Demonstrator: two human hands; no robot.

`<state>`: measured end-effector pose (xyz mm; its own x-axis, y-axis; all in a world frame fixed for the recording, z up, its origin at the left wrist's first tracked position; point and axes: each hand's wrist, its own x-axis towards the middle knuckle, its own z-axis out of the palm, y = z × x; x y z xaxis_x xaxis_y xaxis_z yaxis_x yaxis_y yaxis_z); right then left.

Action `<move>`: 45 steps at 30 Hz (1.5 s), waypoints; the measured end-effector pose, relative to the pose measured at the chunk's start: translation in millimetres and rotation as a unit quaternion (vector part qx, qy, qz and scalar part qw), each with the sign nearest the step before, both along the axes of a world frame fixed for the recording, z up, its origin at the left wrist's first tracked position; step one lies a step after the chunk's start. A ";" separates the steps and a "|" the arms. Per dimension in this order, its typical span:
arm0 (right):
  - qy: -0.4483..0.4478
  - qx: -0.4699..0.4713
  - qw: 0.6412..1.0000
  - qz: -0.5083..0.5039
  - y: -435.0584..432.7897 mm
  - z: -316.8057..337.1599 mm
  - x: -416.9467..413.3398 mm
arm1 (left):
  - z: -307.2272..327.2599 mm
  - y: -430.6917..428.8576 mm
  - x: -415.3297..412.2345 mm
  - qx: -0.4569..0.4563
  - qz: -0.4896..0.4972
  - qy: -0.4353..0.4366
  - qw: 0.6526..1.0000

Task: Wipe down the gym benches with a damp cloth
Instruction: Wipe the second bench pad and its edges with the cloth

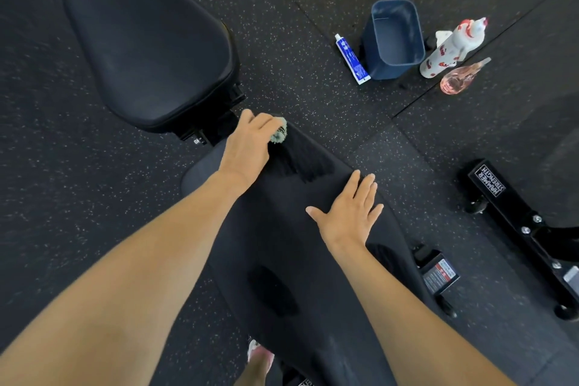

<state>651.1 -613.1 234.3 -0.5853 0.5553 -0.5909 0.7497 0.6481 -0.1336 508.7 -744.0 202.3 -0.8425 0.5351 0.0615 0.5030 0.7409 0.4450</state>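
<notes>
Upside-down "HAMMER STRENGTH" on the black frame [487, 180] at right; sticker [438, 274] at lower right too small to read. At the upper end of the bench pad [291, 260]: pale green cloth [279, 134], bunched inside the curled fingers of the left hand [250, 147]. Right hand [351, 213] flat on the pad's right edge, fingers spread. Seat pad [150, 41] upper left. Speckled rubber floor [313, 88] open at left; blue bin [394, 41], tube [352, 59] and white spray bottle [451, 47] upper right.

**Bench pad open in the middle, clutter far right**

The long bench pad [282, 229] lies open between the left hand [247, 150], which grips a cloth [279, 134] at its far end, and the right hand [347, 213], flat on its right edge. The seat pad [147, 50] blocks the far left. A bin [394, 41], tube [351, 59], white bottle [451, 47] and pink bottle [460, 78] crowd the floor far right, well apart from the pad.
</notes>
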 end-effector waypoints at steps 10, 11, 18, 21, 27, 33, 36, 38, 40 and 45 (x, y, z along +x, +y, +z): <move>0.037 -0.018 0.999 0.035 -18.9 -0.3 13.0 | 10.4 13.2 37.9 0.006 0.207 -0.042 0.977; 0.038 -0.016 0.998 0.039 -19.2 -0.8 14.3 | 9.4 14.8 49.8 0.006 0.172 -0.040 0.984; 0.052 -0.006 0.998 0.036 -21.3 2.2 15.5 | 10.1 9.7 88.9 0.016 -0.043 -0.028 0.999; 0.054 -0.011 0.998 0.040 -26.9 3.4 16.8 | 22.7 15.1 70.6 0.031 -0.025 -0.024 0.999; 0.066 -0.010 0.995 0.074 -43.1 5.8 13.3 | 16.8 9.8 32.5 -0.013 0.188 -0.071 0.980; 0.044 -0.009 0.993 0.108 -53.5 8.0 4.0 | 15.5 -45.8 40.0 0.021 0.361 -0.092 0.928; 0.035 -0.010 0.993 0.111 -57.5 7.3 3.2 | 15.4 -71.8 49.4 0.014 0.397 -0.103 0.912; 0.028 -0.005 0.993 0.110 -59.5 6.1 5.1 | 16.1 -80.5 55.2 0.018 0.420 -0.116 0.900; 0.020 0.000 0.994 0.106 -60.1 5.7 8.3 | 18.5 -85.6 59.7 0.025 0.464 -0.138 0.874; 0.010 -0.008 0.997 0.078 -56.1 6.2 21.2 | 29.4 -98.9 57.5 0.018 0.544 -0.111 0.832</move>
